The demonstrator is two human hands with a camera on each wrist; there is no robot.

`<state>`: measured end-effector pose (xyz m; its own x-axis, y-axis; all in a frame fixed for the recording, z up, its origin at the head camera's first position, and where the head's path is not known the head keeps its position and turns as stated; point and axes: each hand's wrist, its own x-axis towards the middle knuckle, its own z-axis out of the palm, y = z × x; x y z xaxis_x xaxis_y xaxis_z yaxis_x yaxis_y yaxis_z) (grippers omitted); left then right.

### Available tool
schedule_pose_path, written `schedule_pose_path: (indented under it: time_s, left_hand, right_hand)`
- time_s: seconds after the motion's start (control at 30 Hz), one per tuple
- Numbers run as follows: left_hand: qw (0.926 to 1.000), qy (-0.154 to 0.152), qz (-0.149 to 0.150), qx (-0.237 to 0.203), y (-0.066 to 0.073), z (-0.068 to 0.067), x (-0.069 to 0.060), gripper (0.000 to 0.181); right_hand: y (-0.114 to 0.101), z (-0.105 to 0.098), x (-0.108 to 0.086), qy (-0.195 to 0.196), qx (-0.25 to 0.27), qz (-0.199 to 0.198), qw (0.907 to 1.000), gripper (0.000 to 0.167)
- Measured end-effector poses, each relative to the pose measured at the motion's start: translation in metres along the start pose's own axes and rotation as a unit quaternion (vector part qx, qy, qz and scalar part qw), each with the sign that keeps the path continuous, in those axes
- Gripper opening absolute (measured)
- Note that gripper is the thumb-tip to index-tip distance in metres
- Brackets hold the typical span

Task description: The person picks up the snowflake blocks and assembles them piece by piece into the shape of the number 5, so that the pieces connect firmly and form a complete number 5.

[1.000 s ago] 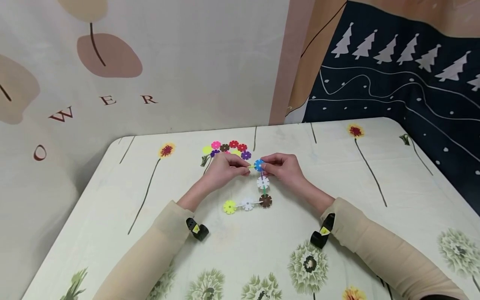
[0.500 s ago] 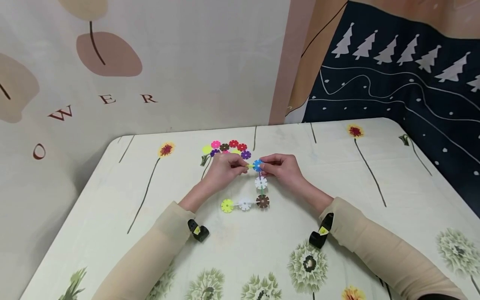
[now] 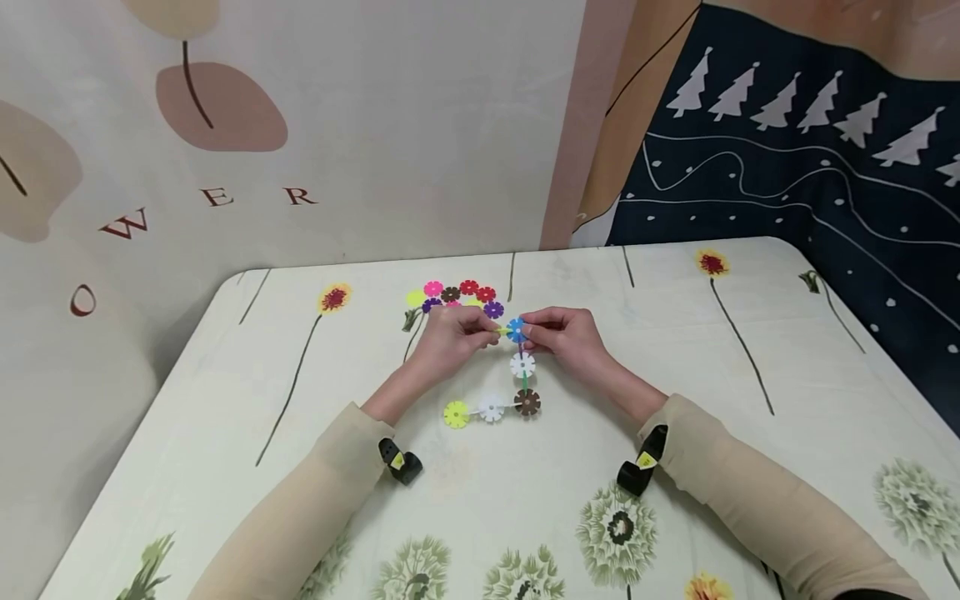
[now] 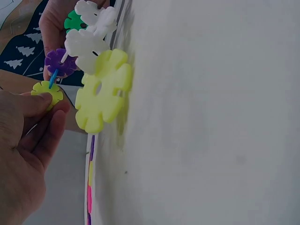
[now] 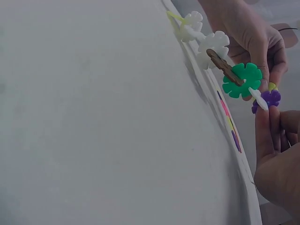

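My left hand (image 3: 450,337) pinches a yellow interlocking disc (image 4: 47,93) between thumb and fingers, seen nearly edge-on in the head view. The right hand (image 3: 566,337) grips a blue interlocking disc (image 3: 515,330) at one end of a joined chain. The yellow disc meets the blue one's edge; how deep it sits in the slot I cannot tell. From there the chain runs through a purple disc (image 5: 272,99), a white disc (image 3: 522,364), a green disc (image 5: 242,80) and a brown disc (image 3: 527,402). It then turns left to another white disc (image 3: 491,407) and a yellow end disc (image 3: 457,414).
Behind my left hand lies a group of loose discs, among them a pink disc (image 3: 433,288), a red disc (image 3: 486,294) and a purple one (image 3: 493,309). They rest on a flower-printed tablecloth (image 3: 712,350). A curtain (image 3: 420,125) hangs behind the table.
Both hands keep nearly the same place and hold. The chain's lower end has swung slightly left since a second ago.
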<state>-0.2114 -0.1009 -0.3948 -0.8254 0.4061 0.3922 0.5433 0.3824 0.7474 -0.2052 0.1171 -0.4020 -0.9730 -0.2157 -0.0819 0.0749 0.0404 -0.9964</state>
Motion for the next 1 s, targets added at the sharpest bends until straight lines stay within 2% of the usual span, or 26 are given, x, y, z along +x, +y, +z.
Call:
schedule_pose_path:
  time_s: [0.07, 0.17, 0.27, 0.33, 0.43, 0.63, 0.83, 1.0]
  left_hand:
    - [0.9999, -0.003, -0.016, 0.002, 0.0, -0.002, 0.0, 0.008]
    - [0.998, -0.018, -0.059, -0.008, 0.0, -0.006, -0.001, 0.007]
    - [0.9934, -0.034, -0.106, -0.025, -0.003, -0.01, -0.002, 0.007]
    - [0.9906, -0.043, -0.125, -0.034, -0.005, -0.013, -0.003, 0.007]
    - [0.9895, -0.048, -0.131, -0.039, -0.006, -0.015, -0.004, 0.007]
    - [0.9904, -0.049, -0.123, -0.04, -0.005, -0.015, -0.005, 0.008]
    - [0.991, -0.05, -0.116, -0.045, -0.006, -0.015, -0.006, 0.007]
    - [0.9894, -0.055, -0.121, -0.059, -0.006, -0.016, -0.006, 0.007]
  right_hand:
    - [0.0, 0.0, 0.001, -0.002, -0.001, 0.001, 1.0, 0.026]
    - [-0.001, 0.001, 0.001, -0.003, -0.002, 0.007, 1.0, 0.025]
    - [0.0, 0.001, 0.001, -0.002, -0.003, 0.015, 0.9999, 0.025]
    - [0.002, 0.001, 0.001, 0.0, -0.005, 0.017, 0.9998, 0.025]
    - [0.005, 0.0, 0.002, -0.001, -0.004, 0.013, 0.9999, 0.026]
    - [0.006, 0.002, 0.0, -0.012, -0.001, 0.002, 0.9999, 0.027]
    - [0.003, 0.005, -0.003, -0.023, -0.037, -0.016, 0.9989, 0.036]
    - [0.003, 0.007, -0.003, -0.019, -0.085, -0.05, 0.9949, 0.039]
